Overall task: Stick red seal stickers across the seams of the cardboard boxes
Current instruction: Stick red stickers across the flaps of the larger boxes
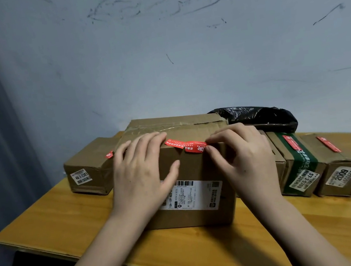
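On the worktop, the big cardboard box shows a white shipping label reading "15H-159-A03". A red seal sticker lies along its top front edge, long axis running nine to three o'clock. The left hand rests flat on the box, fingers straight; the right hand pinches the sticker's three-o'clock end. Smaller boxes read "46-3-3301", "57-3-5508" and "2009". All boxes are closed.
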### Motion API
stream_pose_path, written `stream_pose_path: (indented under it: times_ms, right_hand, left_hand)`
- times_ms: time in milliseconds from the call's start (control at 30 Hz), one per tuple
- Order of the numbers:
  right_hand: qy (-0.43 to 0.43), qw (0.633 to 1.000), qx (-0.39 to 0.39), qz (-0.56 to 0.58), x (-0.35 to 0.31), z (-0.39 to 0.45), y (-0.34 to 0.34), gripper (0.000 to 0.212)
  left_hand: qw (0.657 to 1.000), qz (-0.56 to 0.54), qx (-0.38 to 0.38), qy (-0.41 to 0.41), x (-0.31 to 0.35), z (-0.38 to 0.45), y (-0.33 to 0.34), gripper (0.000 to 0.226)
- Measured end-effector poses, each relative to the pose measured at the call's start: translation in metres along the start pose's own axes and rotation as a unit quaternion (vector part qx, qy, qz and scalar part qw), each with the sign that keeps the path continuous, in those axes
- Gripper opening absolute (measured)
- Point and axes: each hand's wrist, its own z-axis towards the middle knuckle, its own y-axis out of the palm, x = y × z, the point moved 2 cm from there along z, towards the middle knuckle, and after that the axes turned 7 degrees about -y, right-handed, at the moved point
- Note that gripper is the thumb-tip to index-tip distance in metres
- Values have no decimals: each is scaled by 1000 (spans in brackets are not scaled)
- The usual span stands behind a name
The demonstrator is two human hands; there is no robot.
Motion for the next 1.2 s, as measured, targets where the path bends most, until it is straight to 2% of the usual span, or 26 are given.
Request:
stream_pose_path:
  times_ms: [367,733,1200]
  right_hand:
    - [41,997,13,60,-1,2,1,10]
    - [4,1000,24,2,-9,1,1,11]
    - [20,1000,-3,-3,-16,4,-3,12]
  left_hand:
    - [1000,-5,4,-25,0,0,2,58]
    - [999,-14,3,-31,0,1,2,59]
    - [999,-19,28,-26,-1,1,4,56]
